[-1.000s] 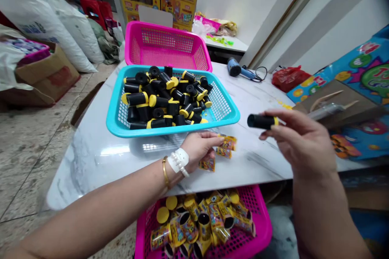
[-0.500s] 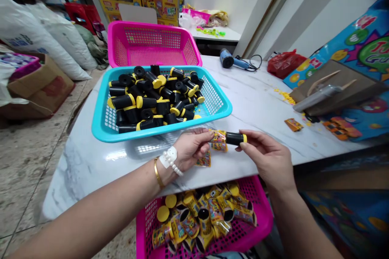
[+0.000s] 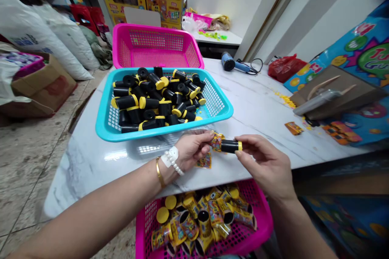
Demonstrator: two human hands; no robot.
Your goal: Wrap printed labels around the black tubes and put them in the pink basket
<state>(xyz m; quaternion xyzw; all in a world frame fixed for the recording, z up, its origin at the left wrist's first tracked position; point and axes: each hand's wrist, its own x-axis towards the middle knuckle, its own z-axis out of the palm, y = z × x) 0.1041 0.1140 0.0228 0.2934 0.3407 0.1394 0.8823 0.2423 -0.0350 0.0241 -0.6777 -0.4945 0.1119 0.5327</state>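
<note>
My right hand [image 3: 267,164] pinches a black tube with a yellow cap [image 3: 230,146] just above the white marble table [image 3: 258,109]. My left hand [image 3: 193,149] pinches a printed orange-yellow sleeve [image 3: 216,141] at the tube's open end; tube and sleeve meet between the two hands. More printed sleeves [image 3: 204,162] lie on the table under my left hand. Behind the hands stands a turquoise basket [image 3: 103,127] holding several black tubes [image 3: 158,99] with yellow caps.
A pink basket [image 3: 261,226] under the table's front edge holds several sleeved tubes. Another pink basket [image 3: 158,44] stands behind the turquoise one. A blue hair dryer [image 3: 232,64], a red bag [image 3: 285,68], a loose sleeve [image 3: 293,128] and a brown board [image 3: 337,93] lie to the right.
My right hand brought the black tube leftward and down to my left hand, which lifted a printed sleeve off the table. Tube and sleeve now meet.
</note>
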